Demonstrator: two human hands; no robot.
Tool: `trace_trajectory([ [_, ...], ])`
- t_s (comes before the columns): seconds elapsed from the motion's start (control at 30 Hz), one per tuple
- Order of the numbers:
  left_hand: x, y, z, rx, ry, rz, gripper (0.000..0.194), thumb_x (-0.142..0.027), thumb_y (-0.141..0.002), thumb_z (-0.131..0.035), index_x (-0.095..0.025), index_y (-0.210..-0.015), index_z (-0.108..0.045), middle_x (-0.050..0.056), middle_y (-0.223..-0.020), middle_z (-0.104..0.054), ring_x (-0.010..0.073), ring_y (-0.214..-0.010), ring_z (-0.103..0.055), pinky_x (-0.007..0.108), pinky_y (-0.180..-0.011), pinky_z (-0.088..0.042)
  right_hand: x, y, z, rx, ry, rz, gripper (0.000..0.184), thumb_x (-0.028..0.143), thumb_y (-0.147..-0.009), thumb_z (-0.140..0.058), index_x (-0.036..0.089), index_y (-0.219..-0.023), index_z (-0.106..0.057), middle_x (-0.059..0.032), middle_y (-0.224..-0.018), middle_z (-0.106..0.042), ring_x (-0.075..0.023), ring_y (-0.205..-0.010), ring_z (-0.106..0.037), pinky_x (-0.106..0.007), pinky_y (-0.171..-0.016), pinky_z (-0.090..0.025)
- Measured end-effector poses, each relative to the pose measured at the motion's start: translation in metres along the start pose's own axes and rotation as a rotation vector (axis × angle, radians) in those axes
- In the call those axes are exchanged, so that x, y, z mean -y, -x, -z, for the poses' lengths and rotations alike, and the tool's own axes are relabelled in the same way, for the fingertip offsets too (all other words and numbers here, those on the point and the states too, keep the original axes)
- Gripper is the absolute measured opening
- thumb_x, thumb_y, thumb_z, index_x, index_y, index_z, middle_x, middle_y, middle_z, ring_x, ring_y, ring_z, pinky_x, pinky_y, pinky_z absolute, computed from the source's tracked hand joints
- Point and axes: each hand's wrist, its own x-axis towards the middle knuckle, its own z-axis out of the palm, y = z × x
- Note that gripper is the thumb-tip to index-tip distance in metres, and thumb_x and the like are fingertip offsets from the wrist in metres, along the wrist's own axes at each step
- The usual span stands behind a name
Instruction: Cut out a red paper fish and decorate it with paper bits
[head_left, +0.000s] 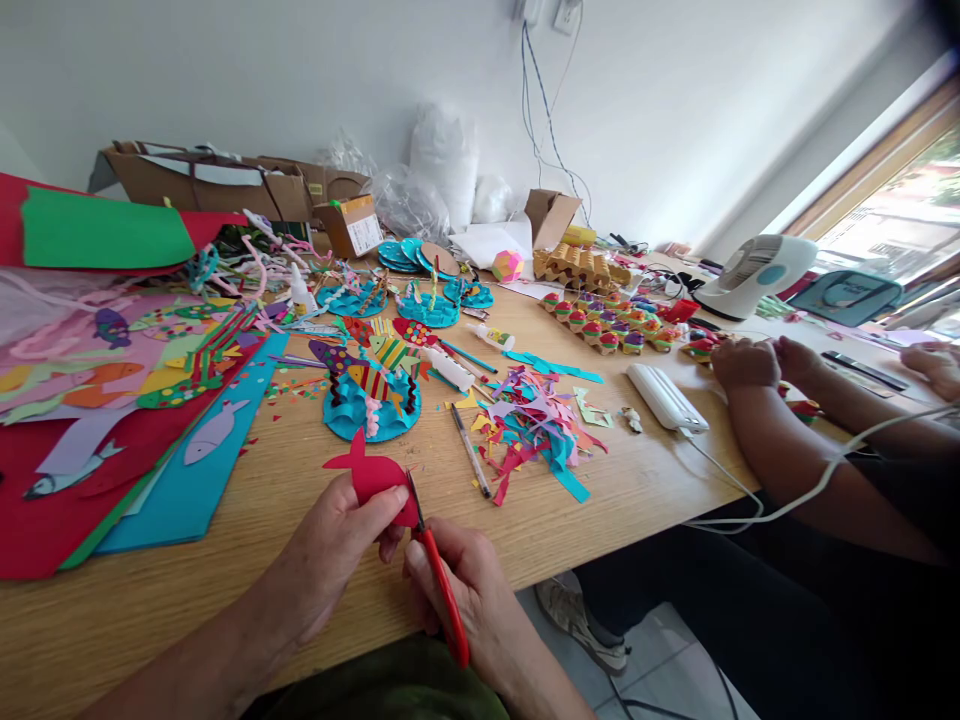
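Note:
A red paper fish (369, 474) is pinched between the thumb and fingers of my left hand (349, 530), its tail pointing up and away. My right hand (465, 580) grips red-handled scissors (442, 590), whose dark blades lie against the right edge of the fish. Just beyond my hands stands a blue paper base (367, 412) with striped and dotted paper fish (379, 382) on it. A pen (470, 450) lies to the right, beside a heap of colored paper scraps (536, 415).
Colored paper sheets (180, 495) with cut fish cover the left side. A white power bank (666, 397) with a cable lies right of the scraps. At the far right are a co-worker's hands (750, 362), painted egg cartons (611, 325) and a fan (761, 275). Cardboard boxes (217, 185) line the wall.

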Motion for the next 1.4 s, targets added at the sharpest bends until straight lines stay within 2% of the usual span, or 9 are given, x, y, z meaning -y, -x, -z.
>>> trace_trajectory([
  [0.17, 0.0004, 0.0004, 0.0007, -0.001, 0.018, -0.016, 0.028, -0.039, -0.067, -0.056, -0.019, -0.049, -0.048, -0.002, -0.05, -0.049, 0.0119, -0.051, -0.044, 0.023, -0.048, -0.036, -0.0035, 0.0, -0.0001, 0.013, -0.025, 0.005, 0.058, 0.067, -0.083, -0.045, 0.012, -0.079, -0.062, 0.0047, -0.05, -0.044, -0.0065, -0.04, -0.039, -0.017, -0.038, -0.029],
  [0.3, -0.0007, 0.0021, 0.0016, -0.009, 0.056, 0.01, 0.026, -0.04, -0.065, -0.058, -0.019, -0.051, -0.051, -0.003, -0.048, -0.05, 0.0124, -0.05, -0.043, 0.023, -0.048, -0.037, -0.0008, 0.002, 0.0008, 0.044, -0.043, 0.039, 0.056, 0.065, -0.085, -0.045, 0.012, -0.084, -0.062, 0.0036, -0.054, -0.046, -0.0081, -0.047, -0.042, -0.018, -0.044, -0.033],
  [0.57, 0.0024, 0.0028, 0.003, 0.052, 0.032, -0.012, 0.028, -0.038, -0.069, -0.056, -0.019, -0.05, -0.05, -0.002, -0.05, -0.05, 0.0118, -0.051, -0.044, 0.022, -0.048, -0.037, 0.003, 0.0033, 0.0021, 0.075, -0.03, 0.038, 0.059, 0.067, -0.084, -0.043, 0.012, -0.088, -0.063, 0.0038, -0.055, -0.045, -0.0088, -0.048, -0.041, -0.019, -0.045, -0.032],
  [0.87, -0.0007, 0.002, 0.001, 0.013, 0.051, 0.032, 0.026, -0.038, -0.066, -0.057, -0.019, -0.05, -0.049, -0.003, -0.05, -0.049, 0.0113, -0.05, -0.043, 0.023, -0.048, -0.036, 0.0014, 0.0024, 0.0002, 0.01, 0.078, 0.035, 0.052, 0.062, -0.087, -0.042, 0.015, -0.075, -0.058, 0.0038, -0.057, -0.041, -0.0087, -0.052, -0.037, -0.02, -0.046, -0.028],
  [1.1, 0.0056, 0.0033, 0.0035, 0.035, 0.068, 0.005, 0.029, -0.04, -0.069, -0.058, -0.018, -0.052, -0.052, -0.002, -0.052, -0.051, 0.0116, -0.052, -0.044, 0.023, -0.048, -0.036, -0.002, 0.0002, -0.0018, -0.048, 0.085, 0.028, 0.051, 0.063, -0.082, -0.05, 0.016, -0.063, -0.053, 0.004, -0.052, -0.039, -0.0088, -0.051, -0.037, -0.02, -0.045, -0.028],
  [1.27, 0.0052, 0.0028, 0.0041, 0.034, 0.084, 0.019, 0.029, -0.042, -0.068, -0.061, -0.017, -0.055, -0.053, -0.001, -0.052, -0.052, 0.0119, -0.052, -0.045, 0.023, -0.048, -0.037, -0.0038, 0.0011, -0.0013, 0.002, -0.005, 0.028, 0.052, 0.063, -0.085, -0.047, 0.013, -0.077, -0.061, 0.0048, -0.051, -0.042, -0.0073, -0.042, -0.039, -0.018, -0.04, -0.029],
  [1.4, 0.0063, 0.0027, 0.0037, 0.024, 0.104, 0.03, 0.029, -0.042, -0.068, -0.063, -0.016, -0.058, -0.056, -0.001, -0.053, -0.053, 0.0117, -0.053, -0.045, 0.023, -0.049, -0.038, -0.0014, 0.0027, 0.0012, 0.055, -0.05, 0.035, 0.053, 0.063, -0.087, -0.041, 0.013, -0.083, -0.06, 0.0043, -0.053, -0.045, -0.0086, -0.045, -0.043, -0.019, -0.043, -0.034],
])
